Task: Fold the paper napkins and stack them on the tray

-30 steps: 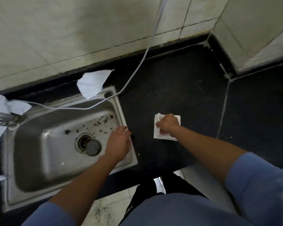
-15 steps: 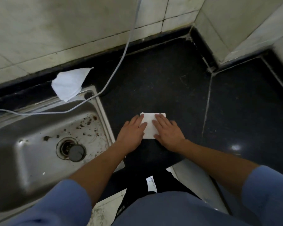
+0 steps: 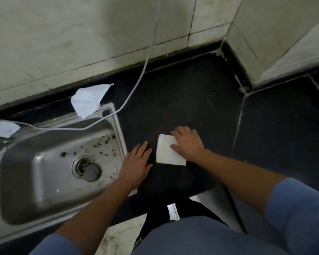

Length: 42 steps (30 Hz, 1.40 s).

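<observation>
Right hand (image 3: 189, 144) flat, pressing the folded napkin (image 3: 168, 155); left hand (image 3: 137, 162) empty, fingers straight, beside it. Lift carelessly and the fold could spring back.

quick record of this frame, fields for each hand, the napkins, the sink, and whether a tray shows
folded napkin: small white rectangle lying on the black counter
sink: steel, left of the folded napkin, dark plug at its drain
loose napkin: unfolded, over the sink's far corner
cable: runs from the wall across the sink's far edge
left hand: flat on the counter, beside the folded napkin
right hand: flat, pressing the folded napkin's right side
tray: not in view
</observation>
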Each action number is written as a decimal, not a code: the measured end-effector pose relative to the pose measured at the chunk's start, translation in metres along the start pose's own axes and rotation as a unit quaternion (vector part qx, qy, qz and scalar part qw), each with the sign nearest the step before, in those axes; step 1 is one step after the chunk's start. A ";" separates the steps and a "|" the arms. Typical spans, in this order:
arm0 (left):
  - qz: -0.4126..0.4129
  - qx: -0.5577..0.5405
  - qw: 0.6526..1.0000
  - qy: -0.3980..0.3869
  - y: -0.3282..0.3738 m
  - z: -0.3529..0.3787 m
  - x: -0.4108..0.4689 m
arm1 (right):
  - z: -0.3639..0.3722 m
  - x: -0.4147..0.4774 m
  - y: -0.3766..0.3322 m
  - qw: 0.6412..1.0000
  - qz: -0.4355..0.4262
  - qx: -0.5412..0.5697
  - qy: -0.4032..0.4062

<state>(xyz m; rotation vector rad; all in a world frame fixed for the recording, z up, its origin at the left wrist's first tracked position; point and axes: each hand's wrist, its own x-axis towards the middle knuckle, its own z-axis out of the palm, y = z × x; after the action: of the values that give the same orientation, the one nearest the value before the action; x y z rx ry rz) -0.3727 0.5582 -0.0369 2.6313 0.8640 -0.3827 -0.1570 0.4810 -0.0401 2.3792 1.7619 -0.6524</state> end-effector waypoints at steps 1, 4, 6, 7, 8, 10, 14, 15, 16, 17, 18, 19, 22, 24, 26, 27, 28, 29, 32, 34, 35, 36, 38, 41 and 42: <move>-0.021 -0.006 1.000 0.004 -0.002 0.000 -0.010 | -0.003 0.012 -0.002 1.000 0.007 -0.003 -0.020; -0.089 -0.014 0.996 0.011 -0.007 0.004 -0.041 | -0.012 0.037 -0.010 0.994 0.033 0.006 -0.100; -0.116 -0.016 0.993 0.021 -0.009 0.008 -0.060 | -0.016 0.044 -0.016 0.989 0.029 0.016 -0.143; -0.128 -0.018 0.991 0.027 -0.009 0.010 -0.069 | -0.017 0.045 -0.018 0.987 0.025 0.023 -0.160; -0.139 -0.021 0.990 0.028 -0.009 0.011 -0.075 | -0.019 0.044 -0.020 0.984 0.023 0.034 -0.171; -0.156 -0.027 0.987 0.024 -0.010 0.011 -0.083 | -0.019 0.037 -0.020 0.980 0.027 0.075 -0.181; -0.132 -0.034 0.990 0.030 -0.013 0.002 -0.078 | -0.018 0.011 -0.013 0.968 0.036 0.200 -0.150; -0.121 -0.035 0.992 0.029 -0.013 -0.002 -0.074 | -0.019 0.002 -0.010 0.966 0.043 0.216 -0.133; -0.110 -0.035 0.993 0.026 -0.012 -0.007 -0.069 | -0.021 -0.009 -0.007 0.966 0.053 0.229 -0.111; -0.096 -0.034 0.995 0.023 -0.011 -0.012 -0.064 | -0.023 -0.020 -0.003 0.965 0.064 0.241 -0.082; -0.078 -0.033 0.996 0.023 -0.010 -0.017 -0.059 | -0.025 -0.033 0.001 0.965 0.074 0.248 -0.049; -0.056 -0.033 0.998 0.024 -0.008 -0.021 -0.054 | -0.027 -0.047 0.005 0.964 0.085 0.250 -0.012; 0.028 -0.010 0.999 0.024 0.003 -0.030 -0.045 | -0.028 -0.099 0.009 0.960 0.127 0.234 0.086; 0.086 0.012 0.996 0.016 0.014 -0.030 -0.043 | -0.020 -0.137 0.008 0.956 0.170 0.204 0.127; 0.142 0.044 0.989 -0.001 0.027 -0.028 -0.042 | -0.007 -0.178 0.005 0.942 0.226 0.188 0.160; 0.168 0.057 0.984 -0.011 0.036 -0.025 -0.042 | 0.001 -0.201 0.004 0.934 0.253 0.183 0.172; 0.194 0.066 0.979 -0.020 0.047 -0.022 -0.044 | 0.010 -0.227 0.002 0.926 0.280 0.179 0.180; 0.220 0.072 0.972 -0.026 0.060 -0.019 -0.046 | 0.020 -0.253 0.002 0.918 0.305 0.174 0.188; 0.300 0.088 0.949 -0.041 0.109 -0.009 -0.056 | 0.052 -0.334 0.001 0.893 0.373 0.158 0.195; 0.348 0.094 0.931 -0.056 0.145 0.001 -0.070 | 0.075 -0.388 -0.001 0.867 0.429 0.155 0.201; 0.369 0.098 0.922 -0.061 0.164 0.006 -0.078 | 0.087 -0.415 -0.003 0.851 0.457 0.155 0.206; 0.390 0.106 0.912 -0.064 0.183 0.012 -0.087 | 0.100 -0.441 -0.005 0.836 0.483 0.153 0.212; 0.431 0.133 0.891 -0.060 0.222 0.025 -0.110 | 0.124 -0.491 -0.012 0.807 0.525 0.152 0.222; 0.487 0.165 0.856 -0.054 0.284 0.050 -0.150 | 0.162 -0.570 -0.028 0.766 0.577 0.162 0.232; 0.505 0.172 0.844 -0.054 0.306 0.060 -0.165 | 0.175 -0.597 -0.034 0.754 0.592 0.164 0.233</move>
<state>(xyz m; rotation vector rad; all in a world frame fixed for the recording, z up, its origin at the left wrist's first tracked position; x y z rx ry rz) -0.3227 0.2171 0.0396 2.8852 -0.7332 -0.3885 -0.3765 -0.0961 0.0465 3.3254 -0.1645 -0.1407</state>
